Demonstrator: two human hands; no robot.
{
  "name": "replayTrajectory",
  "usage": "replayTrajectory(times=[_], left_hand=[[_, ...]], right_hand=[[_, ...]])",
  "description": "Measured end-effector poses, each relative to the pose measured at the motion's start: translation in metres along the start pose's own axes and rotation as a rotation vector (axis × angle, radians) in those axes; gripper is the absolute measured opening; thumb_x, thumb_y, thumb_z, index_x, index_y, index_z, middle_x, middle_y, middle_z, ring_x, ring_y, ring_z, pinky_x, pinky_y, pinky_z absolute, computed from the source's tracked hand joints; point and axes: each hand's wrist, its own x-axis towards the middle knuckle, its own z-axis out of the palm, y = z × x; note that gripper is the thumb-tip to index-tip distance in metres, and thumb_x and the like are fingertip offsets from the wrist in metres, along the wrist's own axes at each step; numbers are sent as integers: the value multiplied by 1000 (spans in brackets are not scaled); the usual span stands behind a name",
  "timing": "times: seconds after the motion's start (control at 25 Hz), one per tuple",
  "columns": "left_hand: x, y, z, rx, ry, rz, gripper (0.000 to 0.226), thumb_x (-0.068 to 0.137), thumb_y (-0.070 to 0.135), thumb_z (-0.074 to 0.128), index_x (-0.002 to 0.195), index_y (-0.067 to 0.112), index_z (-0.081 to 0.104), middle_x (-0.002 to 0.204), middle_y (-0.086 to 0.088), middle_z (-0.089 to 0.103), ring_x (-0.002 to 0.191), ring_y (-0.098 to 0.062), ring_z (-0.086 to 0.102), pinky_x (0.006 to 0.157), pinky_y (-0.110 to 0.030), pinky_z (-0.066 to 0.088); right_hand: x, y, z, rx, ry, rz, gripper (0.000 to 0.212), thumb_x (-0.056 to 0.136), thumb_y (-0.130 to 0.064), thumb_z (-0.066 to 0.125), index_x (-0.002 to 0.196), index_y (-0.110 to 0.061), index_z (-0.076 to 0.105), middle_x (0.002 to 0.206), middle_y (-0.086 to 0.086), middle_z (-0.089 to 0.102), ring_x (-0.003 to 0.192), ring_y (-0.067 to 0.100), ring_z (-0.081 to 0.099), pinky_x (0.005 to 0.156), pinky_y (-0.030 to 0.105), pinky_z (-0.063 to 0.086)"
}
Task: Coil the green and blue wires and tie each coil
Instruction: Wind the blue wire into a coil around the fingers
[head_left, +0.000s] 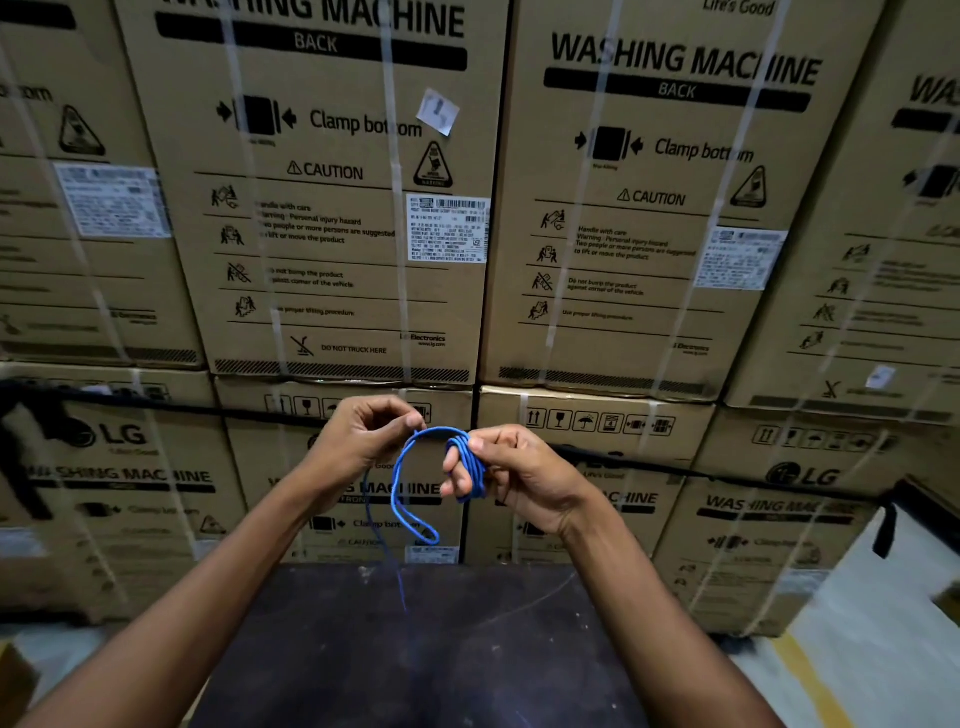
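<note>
While I hold the blue wire (415, 483) up in front of the stacked washing machine cartons (332, 208), my right hand (511, 475) has its fingers curled round a small bundle of turns (467, 462), thumb pressed on top to keep them from springing apart. My left hand (363, 436) pinches the strand just left of that bundle, fingers closed on it. From the bundle one loose loop (410, 519) hangs down, and a thin tail runs on toward the dark table (415, 649) below my wrists.

I judge this wire light, limp enough to bend yet springy, with a slick jacket, so the turns will want to slide and open. Best held across all the turns at once, near the bundle's middle. No green wire shows from my head camera.
</note>
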Motion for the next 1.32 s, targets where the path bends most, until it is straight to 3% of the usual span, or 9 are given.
replayTrajectory(times=[0.08,0.24,0.4,0.52,0.8,0.96,1.08,1.2,1.32], left_hand=[[0,4,0,3,-5,29,40,77,52,81,82,13,75,68,1,62,59,-7,46,51,-16,34],[4,13,3,37,4,50,13,95,7,63,87,0,70,66,8,68,56,3,54,52,-10,40],[1,7,1,36,43,37,19,94,21,65,90,5,74,84,-7,74,73,-19,60,62,-25,47],[-2,5,1,23,65,57,17,95,12,65,99,-2,74,97,-16,77,85,-16,70,72,-20,56],[-13,5,1,10,88,84,14,91,11,65,99,4,75,97,-9,80,89,-16,73,78,-22,59],[-19,13,4,37,91,135,13,95,3,62,102,3,73,95,-2,80,83,-8,73,71,-16,54],[-22,15,-4,58,80,239,23,94,-8,59,113,-2,71,116,-8,77,109,-22,72,87,-28,58],[-28,18,-11,203,-1,359,28,83,-3,62,107,0,74,129,-11,68,125,-29,62,97,-35,54],[-33,19,-7,360,-3,381,16,80,7,68,92,6,78,111,-9,63,104,-22,62,84,-24,50]], right_hand=[[1,2,-2,-7,18,-5,28,104,-15,48,107,7,66,79,11,69,86,28,71,90,36,55],[1,1,0,16,33,-29,28,103,-15,48,106,6,66,78,11,69,85,27,71,88,37,55],[3,1,2,46,49,-48,28,102,-16,48,104,4,67,77,10,69,84,26,71,87,35,55],[2,3,0,55,72,-57,27,102,-17,50,104,4,67,77,10,70,85,26,72,87,33,57],[3,6,-3,78,129,-83,27,103,-16,49,105,5,67,80,12,69,87,27,72,88,33,57],[5,7,-3,91,156,-82,27,103,-15,48,103,4,67,79,11,69,87,27,73,92,35,57],[4,7,-6,80,177,-78,26,103,-15,49,103,3,68,80,10,69,88,27,72,95,39,54],[3,6,-8,90,210,-74,26,103,-15,50,103,3,69,80,11,69,87,26,72,94,37,55],[2,4,-9,101,258,-73,26,103,-12,48,103,5,69,79,11,69,84,24,73,89,33,57]])
